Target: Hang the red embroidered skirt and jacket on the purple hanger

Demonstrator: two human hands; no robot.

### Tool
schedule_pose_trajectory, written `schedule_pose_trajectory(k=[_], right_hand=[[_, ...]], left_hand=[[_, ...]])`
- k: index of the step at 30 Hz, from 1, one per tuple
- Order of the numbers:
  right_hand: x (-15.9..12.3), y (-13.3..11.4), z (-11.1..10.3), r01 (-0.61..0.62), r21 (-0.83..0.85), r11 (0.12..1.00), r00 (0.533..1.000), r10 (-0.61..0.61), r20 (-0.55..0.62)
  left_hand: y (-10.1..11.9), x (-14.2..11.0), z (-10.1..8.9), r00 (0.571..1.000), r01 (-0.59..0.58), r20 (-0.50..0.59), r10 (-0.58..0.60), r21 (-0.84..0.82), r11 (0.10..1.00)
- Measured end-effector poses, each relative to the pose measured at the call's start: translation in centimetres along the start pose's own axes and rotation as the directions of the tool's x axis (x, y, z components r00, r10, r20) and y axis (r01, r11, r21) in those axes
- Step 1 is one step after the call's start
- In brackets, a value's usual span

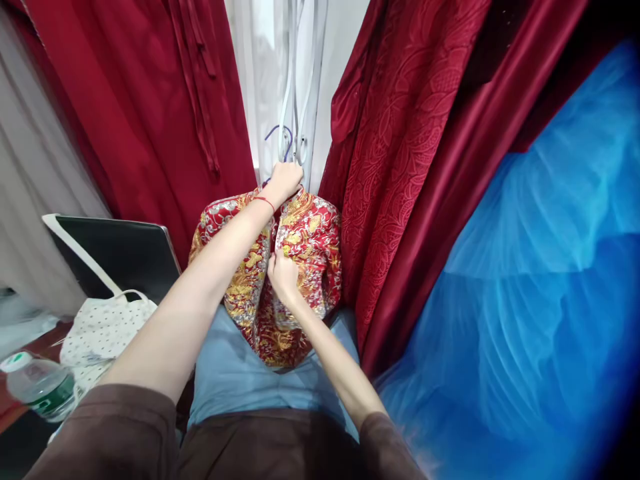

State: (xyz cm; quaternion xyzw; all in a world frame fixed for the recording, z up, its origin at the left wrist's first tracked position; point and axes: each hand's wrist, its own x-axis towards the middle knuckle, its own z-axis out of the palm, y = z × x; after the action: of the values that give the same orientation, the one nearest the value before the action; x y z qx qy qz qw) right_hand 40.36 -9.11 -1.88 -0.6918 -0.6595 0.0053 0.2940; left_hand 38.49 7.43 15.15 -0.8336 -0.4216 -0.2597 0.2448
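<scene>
A red jacket with gold and silver embroidery rests upright over my lap, its front parted down the middle. From its collar rises the dark purple hook of a hanger. My left hand, with a red string at the wrist, is closed at the collar around the base of that hook; the hanger's body is hidden by hand and cloth. Lower down, my right hand is closed on the jacket's front edge near mid-chest, its fingertips partly hidden.
Red curtain-like cloth hangs at left, patterned red fabric at right. Blue tulle fills the far right. White looped strips hang behind the hook. At left are a black chair back, a dotted bag and a bottle.
</scene>
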Motion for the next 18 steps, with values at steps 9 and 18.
schedule_pose_trajectory(k=[9, 18], right_hand=[[1.5, 2.5, 3.1, -0.012, -0.029, 1.000, 0.999, 0.013, 0.053], [2.6, 5.3, 4.5, -0.033, -0.013, 0.999, 0.998, 0.034, 0.043]], left_hand=[[0.7, -0.9, -0.5, 0.998, 0.049, -0.035, -0.053, -0.104, 0.993], [1.9, -9.1, 0.7, 0.972, 0.148, -0.147, -0.183, -0.223, 0.964]])
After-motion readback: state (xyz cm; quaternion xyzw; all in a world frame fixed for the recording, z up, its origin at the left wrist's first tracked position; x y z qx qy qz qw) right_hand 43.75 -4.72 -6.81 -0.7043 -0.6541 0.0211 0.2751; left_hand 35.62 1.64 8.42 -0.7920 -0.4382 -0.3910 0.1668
